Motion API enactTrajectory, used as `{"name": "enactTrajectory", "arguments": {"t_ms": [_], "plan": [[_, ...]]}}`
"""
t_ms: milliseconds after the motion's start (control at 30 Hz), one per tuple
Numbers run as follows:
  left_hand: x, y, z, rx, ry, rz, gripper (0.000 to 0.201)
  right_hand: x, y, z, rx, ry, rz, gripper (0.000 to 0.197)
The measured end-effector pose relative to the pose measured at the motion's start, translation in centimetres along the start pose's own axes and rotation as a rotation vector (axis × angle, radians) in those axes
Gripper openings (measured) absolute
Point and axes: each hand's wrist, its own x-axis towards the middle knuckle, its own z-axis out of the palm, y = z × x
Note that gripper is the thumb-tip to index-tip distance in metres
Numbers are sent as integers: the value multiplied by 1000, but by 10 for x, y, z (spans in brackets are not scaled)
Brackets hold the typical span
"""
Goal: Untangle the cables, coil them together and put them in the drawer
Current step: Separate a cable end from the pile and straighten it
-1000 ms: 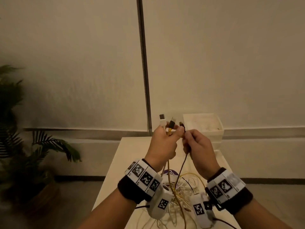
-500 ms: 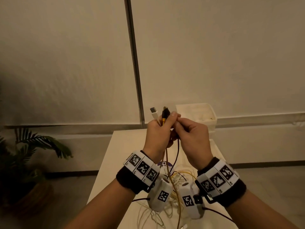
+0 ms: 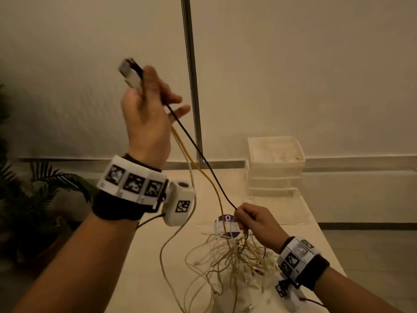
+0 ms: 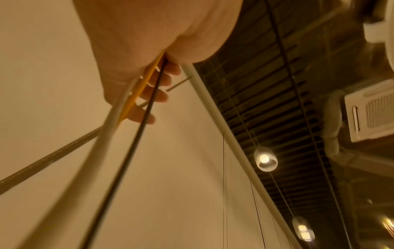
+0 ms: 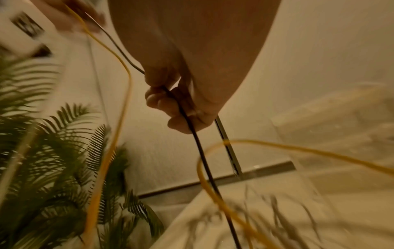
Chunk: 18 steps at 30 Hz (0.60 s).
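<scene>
Black cable (image 3: 198,152) runs taut from the raised left hand (image 3: 146,114), whose fingers (image 4: 158,96) pinch three plug ends, to the right hand (image 3: 257,224), fingers (image 5: 168,104) curled round it above the surface (image 3: 144,256).

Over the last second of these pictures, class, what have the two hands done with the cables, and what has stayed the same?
The left hand has risen up and leftward, keeping its grip on the plug ends of the thin black cable, yellow cable and white cable. The right hand has dropped toward the table, its grip sliding down the black cable, stretching it out. The tangled heap stays on the pale table; the clear plastic drawer unit is unmoved.
</scene>
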Motion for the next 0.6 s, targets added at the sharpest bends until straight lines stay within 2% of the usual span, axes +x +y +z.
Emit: {"name": "enactTrajectory", "arguments": {"t_ms": [100,167,233,300,367,433,500,600], "plan": [[12,17,-9,-58,-37,7,38,0,28,2,13,-51,99,32],[3,19,-8,35,-153,49,32,2,26,3,61,-55,137,35],[-19,11,-3,242,-383,107,19,6,17,0,110,-50,143,36],[-44,-6,4,501,-644,83,8,10,5,-6,141,-67,117,35],[-65,-27,8,665,-817,-6,8,11,-9,-13,152,-100,99,31],[-79,-51,12,836,-937,-50,4,12,-21,-21,196,-121,84,28],[-90,-73,14,958,-997,-99,17,15,-31,-29,253,-111,63,32],[-100,-93,17,972,-975,-195,37,19,-46,-39,281,-72,8,23]]}}
